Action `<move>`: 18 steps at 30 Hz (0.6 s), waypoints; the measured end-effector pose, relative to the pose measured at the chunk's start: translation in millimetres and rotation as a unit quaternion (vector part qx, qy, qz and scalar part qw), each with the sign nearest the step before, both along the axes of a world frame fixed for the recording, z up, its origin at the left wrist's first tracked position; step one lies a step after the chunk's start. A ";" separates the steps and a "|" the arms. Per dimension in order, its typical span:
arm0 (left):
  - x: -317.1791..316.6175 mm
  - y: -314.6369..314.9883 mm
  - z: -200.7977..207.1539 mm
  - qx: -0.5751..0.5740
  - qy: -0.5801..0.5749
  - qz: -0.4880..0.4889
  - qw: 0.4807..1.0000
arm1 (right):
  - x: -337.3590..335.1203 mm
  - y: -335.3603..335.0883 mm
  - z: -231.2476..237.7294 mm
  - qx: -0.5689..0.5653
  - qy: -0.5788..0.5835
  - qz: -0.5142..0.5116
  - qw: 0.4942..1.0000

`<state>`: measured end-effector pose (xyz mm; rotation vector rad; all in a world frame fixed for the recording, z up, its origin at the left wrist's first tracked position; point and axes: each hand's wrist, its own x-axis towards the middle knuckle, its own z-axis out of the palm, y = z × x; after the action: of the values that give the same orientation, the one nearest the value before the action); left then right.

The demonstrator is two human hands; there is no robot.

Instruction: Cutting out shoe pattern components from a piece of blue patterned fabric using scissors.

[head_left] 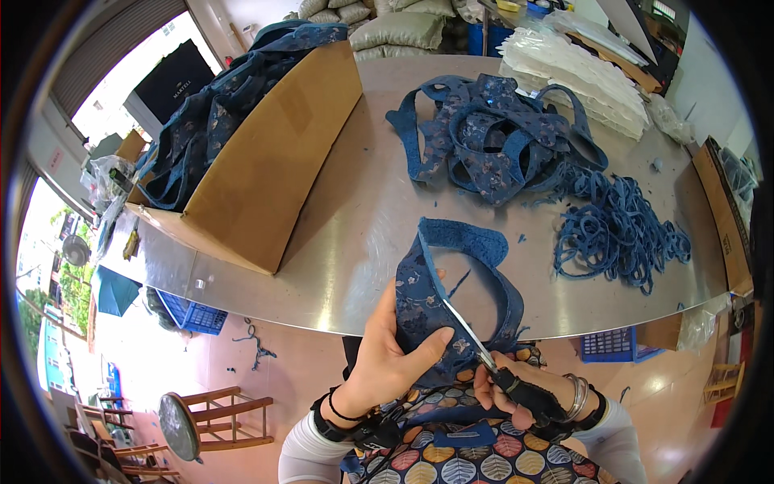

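My left hand (385, 359) grips a curved, strap-like piece of dark blue flowered fabric (414, 278), thumb on its face. The piece loops over to the right, showing a fuzzy lighter-blue inside. In my right hand (516, 385) is a pair of scissors (476, 342) with dark handles. Its blades lie along the fabric's edge, close to my left thumb; whether they are parted I cannot tell. Beyond the hands lies a tangled heap of similar blue fabric pieces (492, 153). To its right is a pile of thin blue fabric trimmings (617, 230).
A cardboard box (278, 153) full of blue fabric pieces stands on the metal table (355, 242) at left. White sheets (576, 77) are stacked at the far right. Below the table are a wooden stool (214, 423) and blue crates (192, 313). Sacks (395, 31) lie behind.
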<state>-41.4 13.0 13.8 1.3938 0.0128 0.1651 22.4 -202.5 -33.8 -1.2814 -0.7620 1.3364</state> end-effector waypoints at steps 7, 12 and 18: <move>0.3 -1.2 -0.4 -0.024 0.008 0.000 1.000 | 0.6 0.1 6.2 -0.023 -0.013 0.003 1.000; -0.1 -1.7 -1.9 -0.054 0.024 -0.001 0.998 | -1.2 -1.0 7.1 -0.112 0.104 -0.054 0.987; 0.2 -5.8 -7.8 -0.109 0.038 0.022 0.993 | -2.8 0.7 11.6 -0.126 0.164 -0.094 0.974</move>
<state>-41.2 7.3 5.9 1.1808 0.1204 0.1429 19.6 -201.8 -22.2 -1.2494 -0.2416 1.4720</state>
